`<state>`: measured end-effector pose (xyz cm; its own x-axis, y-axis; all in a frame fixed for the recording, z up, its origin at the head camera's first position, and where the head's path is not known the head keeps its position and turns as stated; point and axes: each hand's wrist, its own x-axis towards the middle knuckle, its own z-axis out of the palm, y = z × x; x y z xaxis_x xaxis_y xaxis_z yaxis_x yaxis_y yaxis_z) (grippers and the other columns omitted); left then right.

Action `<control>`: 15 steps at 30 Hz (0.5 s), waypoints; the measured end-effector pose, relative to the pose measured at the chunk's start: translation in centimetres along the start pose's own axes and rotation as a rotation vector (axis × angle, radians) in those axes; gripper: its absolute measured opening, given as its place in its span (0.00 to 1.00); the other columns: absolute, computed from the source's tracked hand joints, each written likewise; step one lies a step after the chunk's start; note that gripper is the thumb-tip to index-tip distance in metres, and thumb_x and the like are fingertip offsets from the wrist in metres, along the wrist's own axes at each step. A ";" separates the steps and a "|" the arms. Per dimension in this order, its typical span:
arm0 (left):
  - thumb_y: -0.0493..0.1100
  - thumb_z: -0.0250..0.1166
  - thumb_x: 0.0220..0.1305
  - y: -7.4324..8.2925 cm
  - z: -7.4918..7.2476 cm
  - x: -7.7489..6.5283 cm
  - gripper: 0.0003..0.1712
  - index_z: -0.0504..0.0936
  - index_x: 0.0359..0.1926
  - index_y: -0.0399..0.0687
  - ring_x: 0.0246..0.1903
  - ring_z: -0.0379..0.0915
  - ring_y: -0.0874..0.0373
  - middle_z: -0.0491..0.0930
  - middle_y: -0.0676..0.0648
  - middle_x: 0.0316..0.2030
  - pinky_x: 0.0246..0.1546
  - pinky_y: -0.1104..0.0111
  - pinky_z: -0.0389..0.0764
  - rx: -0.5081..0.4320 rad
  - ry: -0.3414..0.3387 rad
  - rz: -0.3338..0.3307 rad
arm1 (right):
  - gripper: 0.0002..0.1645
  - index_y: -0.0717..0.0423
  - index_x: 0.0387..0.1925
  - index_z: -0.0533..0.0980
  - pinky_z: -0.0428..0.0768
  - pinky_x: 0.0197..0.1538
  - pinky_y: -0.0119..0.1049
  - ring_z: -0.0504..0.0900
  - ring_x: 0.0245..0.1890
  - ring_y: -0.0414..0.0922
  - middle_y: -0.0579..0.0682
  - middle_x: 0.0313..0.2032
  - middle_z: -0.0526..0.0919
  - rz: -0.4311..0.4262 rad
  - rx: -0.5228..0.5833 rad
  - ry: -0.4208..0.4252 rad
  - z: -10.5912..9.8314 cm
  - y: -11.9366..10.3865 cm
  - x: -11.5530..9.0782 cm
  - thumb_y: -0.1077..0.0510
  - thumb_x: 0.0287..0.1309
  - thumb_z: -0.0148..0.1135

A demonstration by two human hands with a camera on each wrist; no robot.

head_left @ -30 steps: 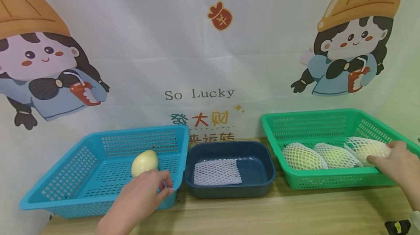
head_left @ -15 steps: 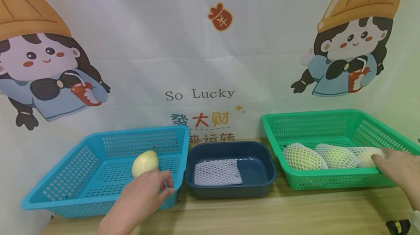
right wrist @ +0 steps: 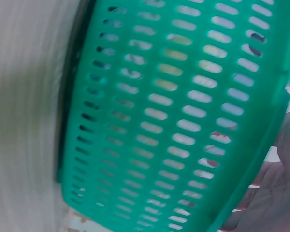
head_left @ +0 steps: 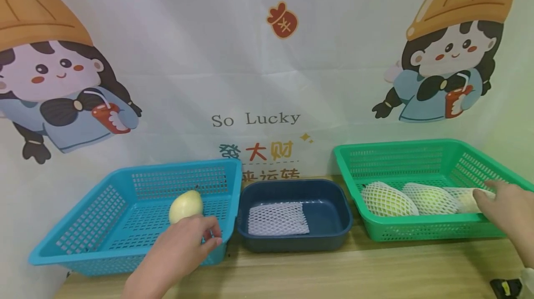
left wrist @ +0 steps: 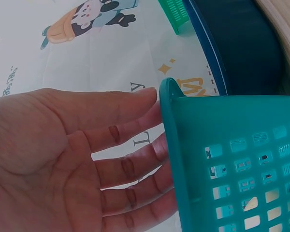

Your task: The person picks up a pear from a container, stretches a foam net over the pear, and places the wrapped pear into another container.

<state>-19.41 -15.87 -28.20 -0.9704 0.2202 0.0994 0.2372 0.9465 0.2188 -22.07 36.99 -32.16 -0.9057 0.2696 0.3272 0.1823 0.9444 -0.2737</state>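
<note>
My left hand [head_left: 183, 245] hovers at the front rim of the blue basket [head_left: 89, 256], fingers loosely bent and holding nothing. Just beyond it a bare pale-yellow pear [head_left: 185, 207] lies in that basket. In the left wrist view the left hand [left wrist: 82, 150] has its fingers beside the basket rim. Over the front right of the green basket [head_left: 429, 230] is my right hand [head_left: 511, 208], thumb and fingers apart. Nearest its thumb lies a pear in white foam netting [head_left: 464, 199], partly hidden. Most of the right hand [right wrist: 268, 193] is behind the basket wall in the right wrist view.
Two more netted pears [head_left: 388, 199] lie left in the green basket. Between the baskets stands a dark blue tub [head_left: 329, 218] with a flat foam net sleeve [head_left: 277, 219]. A printed cloth [head_left: 258, 72] hangs behind the wooden table [head_left: 313, 273].
The netted pear by my right hand has gone down and left to lie beside the others. My right hand has come off it slightly to the right. The left hand stays put.
</note>
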 end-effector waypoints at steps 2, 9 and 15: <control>0.44 0.67 0.55 0.0 0.0 0.0 0.09 0.75 0.25 0.61 0.24 0.68 0.64 0.76 0.60 0.25 0.23 0.66 0.68 0.000 -0.002 -0.002 | 0.27 0.83 0.50 0.64 0.72 0.35 0.58 0.74 0.28 0.67 0.83 0.47 0.66 -0.003 0.007 0.041 -0.2 -0.5 0.0 0.57 0.65 0.45; 0.44 0.67 0.55 0.0 0.1 0.0 0.09 0.75 0.25 0.61 0.24 0.67 0.64 0.75 0.60 0.24 0.23 0.66 0.67 0.004 0.002 0.000 | 0.25 0.79 0.52 0.65 0.70 0.21 0.47 0.71 0.18 0.60 0.82 0.50 0.65 -0.034 0.070 0.063 -1.2 -2.9 -0.4 0.58 0.64 0.48; 0.44 0.67 0.55 0.0 0.0 0.1 0.08 0.75 0.26 0.60 0.24 0.68 0.65 0.76 0.60 0.25 0.23 0.66 0.68 0.010 0.000 0.005 | 0.26 0.76 0.54 0.66 0.71 0.28 0.51 0.73 0.28 0.63 0.79 0.52 0.66 -0.093 0.114 0.030 -1.9 -5.0 -0.8 0.56 0.66 0.47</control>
<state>-19.48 -15.88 -28.25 -0.9693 0.2244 0.1005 0.2411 0.9477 0.2090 -21.57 32.43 -29.37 -0.9045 0.1895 0.3821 0.0522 0.9383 -0.3417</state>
